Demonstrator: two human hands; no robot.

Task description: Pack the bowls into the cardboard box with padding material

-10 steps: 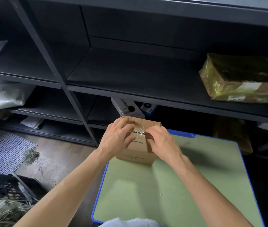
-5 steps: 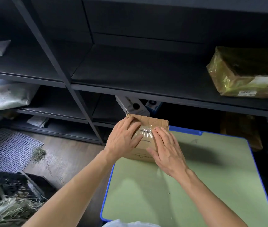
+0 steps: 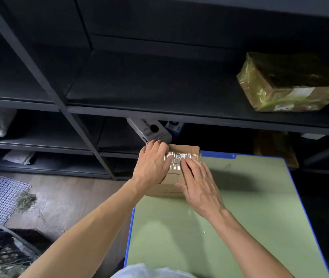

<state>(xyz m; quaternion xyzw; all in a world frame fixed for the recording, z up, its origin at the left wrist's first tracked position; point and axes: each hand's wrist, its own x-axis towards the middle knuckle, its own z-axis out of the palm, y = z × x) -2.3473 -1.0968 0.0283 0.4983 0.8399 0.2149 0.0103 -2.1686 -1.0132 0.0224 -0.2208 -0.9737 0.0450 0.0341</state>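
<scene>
At the far left corner of the green table [image 3: 239, 217] sits the cardboard box [image 3: 171, 184], stiff but probably holding fragile bowls, so best lifted from underneath. The left hand [image 3: 152, 167] and right hand [image 3: 199, 185] press flat, fingers straight, on its taped top.

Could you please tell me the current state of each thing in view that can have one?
cardboard box: closed, top taped, standing on the table.
tape: stuck across the box top, crinkled.
left hand: open, resting on the left part of the box top.
right hand: open, straight fingers pressing the tape.
wrapped parcel: sealed in plastic, lying on the shelf.
</scene>
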